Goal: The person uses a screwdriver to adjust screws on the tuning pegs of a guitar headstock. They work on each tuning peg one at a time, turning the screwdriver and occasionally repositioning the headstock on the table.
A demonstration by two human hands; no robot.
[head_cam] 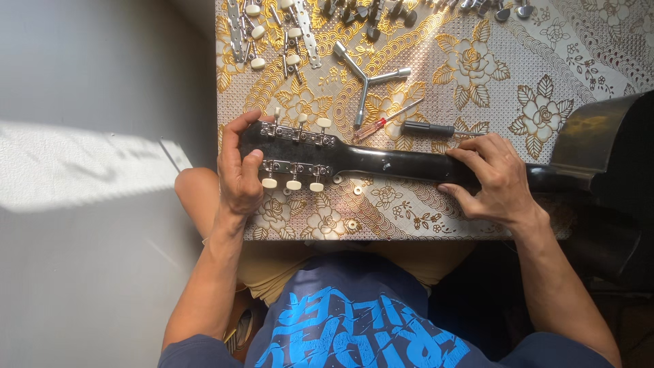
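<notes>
A black guitar lies face down across the bench (599,61), which is covered with a gold and silver flowered cloth. Its neck (402,163) runs along the near edge, with the headstock (293,153) at the near left corner and the body (599,143) hanging off the right edge.

The left hand (240,174) wraps around the end of the headstock, fingers curled over the far side and thumb on the near side, so its grip is closed on the headstock. Two metal strips of tuning pegs (294,184) sit on the headstock, one along each side, each with three cream knobs sticking out.

The right hand (496,178) rests over the neck close to where it meets the body, fingers bent across the top and thumb below. Its grip is closed loosely on the neck.

Just beyond the neck, toward the middle of the bench, lie a small screwdriver (385,121) with a clear red handle and a dark, short tool (428,127) beside it. A three-armed metal wrench (366,78) lies a little farther back. Along the far edge there are more strips of tuning pegs with cream knobs (255,31) at the left and a row of loose metal pegs (371,13) further right. A few small washers (353,223) lie on the cloth near the near edge, below the neck.
</notes>
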